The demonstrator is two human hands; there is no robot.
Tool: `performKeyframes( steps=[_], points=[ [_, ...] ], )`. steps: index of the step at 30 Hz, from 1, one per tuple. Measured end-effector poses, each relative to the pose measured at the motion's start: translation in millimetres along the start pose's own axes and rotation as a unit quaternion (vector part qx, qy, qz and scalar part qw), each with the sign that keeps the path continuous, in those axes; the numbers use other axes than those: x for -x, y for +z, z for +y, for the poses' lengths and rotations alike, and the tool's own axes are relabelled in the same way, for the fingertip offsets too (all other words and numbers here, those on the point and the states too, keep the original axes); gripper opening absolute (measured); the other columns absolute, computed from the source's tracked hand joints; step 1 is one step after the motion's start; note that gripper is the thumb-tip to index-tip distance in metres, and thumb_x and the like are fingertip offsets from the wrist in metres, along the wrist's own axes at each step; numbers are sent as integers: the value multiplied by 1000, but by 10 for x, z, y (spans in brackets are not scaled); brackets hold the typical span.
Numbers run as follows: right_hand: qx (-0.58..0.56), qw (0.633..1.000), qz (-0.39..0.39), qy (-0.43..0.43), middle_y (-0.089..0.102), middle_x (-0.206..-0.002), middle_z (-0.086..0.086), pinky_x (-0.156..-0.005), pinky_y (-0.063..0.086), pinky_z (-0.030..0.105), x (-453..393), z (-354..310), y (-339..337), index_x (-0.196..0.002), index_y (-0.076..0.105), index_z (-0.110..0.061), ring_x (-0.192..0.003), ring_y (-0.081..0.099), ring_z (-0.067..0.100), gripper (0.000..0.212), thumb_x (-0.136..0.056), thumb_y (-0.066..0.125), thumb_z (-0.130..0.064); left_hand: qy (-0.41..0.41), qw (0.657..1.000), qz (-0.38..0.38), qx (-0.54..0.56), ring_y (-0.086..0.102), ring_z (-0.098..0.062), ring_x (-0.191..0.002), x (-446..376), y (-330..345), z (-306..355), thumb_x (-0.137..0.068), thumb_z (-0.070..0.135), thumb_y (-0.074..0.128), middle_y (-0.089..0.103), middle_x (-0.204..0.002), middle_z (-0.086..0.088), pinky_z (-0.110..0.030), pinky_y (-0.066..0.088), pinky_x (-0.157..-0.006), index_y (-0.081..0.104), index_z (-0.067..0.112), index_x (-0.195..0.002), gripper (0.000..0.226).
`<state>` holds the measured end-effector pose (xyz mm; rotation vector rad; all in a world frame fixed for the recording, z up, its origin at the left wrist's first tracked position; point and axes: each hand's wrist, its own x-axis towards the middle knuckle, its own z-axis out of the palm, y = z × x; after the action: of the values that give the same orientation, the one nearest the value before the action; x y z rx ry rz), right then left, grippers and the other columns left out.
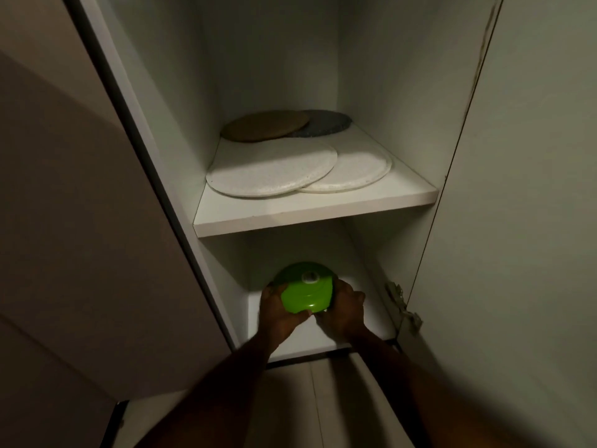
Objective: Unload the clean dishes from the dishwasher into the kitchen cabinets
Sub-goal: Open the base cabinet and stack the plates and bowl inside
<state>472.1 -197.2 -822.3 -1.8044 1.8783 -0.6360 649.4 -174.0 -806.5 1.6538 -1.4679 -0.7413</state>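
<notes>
both hands (279, 310) (342, 310) grip green lid (305, 294), no legible writing.

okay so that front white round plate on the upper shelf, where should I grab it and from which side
Take the front white plate by its near rim, coming in from the open front of the cabinet. It lies flat with its right part overlapping the second white plate, so a top grasp has nothing to hold. The near rim faces the shelf edge, probably easiest to slide out and pinch.
</notes>
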Motion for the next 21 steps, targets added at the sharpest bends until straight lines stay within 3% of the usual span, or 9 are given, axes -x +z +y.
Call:
performKeyframes(
  steps=[2,4,6,10,16,21],
  points=[
    [23,1000,-3,-5,54,-128,-4,-87,38,39,45,-44,-33,-140,42,-32,-118,52,32,86,-62,63,-62,29,998,2,-47,46,-32,-136,-10,5,-42,-59,28,100,43,-150,-16,-31,39,-111,57,10,-138,92],
    [43,999,-10,-28,40,-145,0,-98,43,44,186,-142,-135,-150,35,-28,-128,41,33,92,-70,71,-56,47,996,14,-80,47,-37,-135,-32,28,-73,-63,27,99,41,-150,-19,-43,43,-111,58,10,-137,86],
    [76,995,0,-61,30,-155,5,-102,45,46,281,-158,-149,-152,35,-26,-131,37,34,87,-78,72,-53,48,995,21,-90,49,-37,-133,-56,56,-89,-64,28,98,41,-149,-19,-44,45,-110,59,10,-136,84],
    [124,984,39,-118,36,-148,4,-92,51,47,370,-121,-81,-142,43,-29,-124,47,29,64,-88,63,-56,63,992,30,-100,50,-38,-132,-85,83,-57,-68,24,96,43,-148,-22,-42,44,-109,59,6,-135,79],
    [150,984,19,-96,27,-160,-2,-86,52,47,253,-203,-114,-149,32,-32,-123,44,31,63,-95,56,-54,78,988,43,-125,48,-47,-136,-64,126,-52,-78,3,85,45,-147,-30,-47,38,-114,54,-4,-139,69],
    [160,982,-11,-96,19,-163,-4,-88,50,50,128,-227,-128,-153,22,-38,-127,37,34,65,-98,54,-50,103,978,-13,-179,44,-42,-139,-43,92,-69,-87,8,75,39,-150,-25,-54,42,-114,49,-2,-144,63]
  ],
)
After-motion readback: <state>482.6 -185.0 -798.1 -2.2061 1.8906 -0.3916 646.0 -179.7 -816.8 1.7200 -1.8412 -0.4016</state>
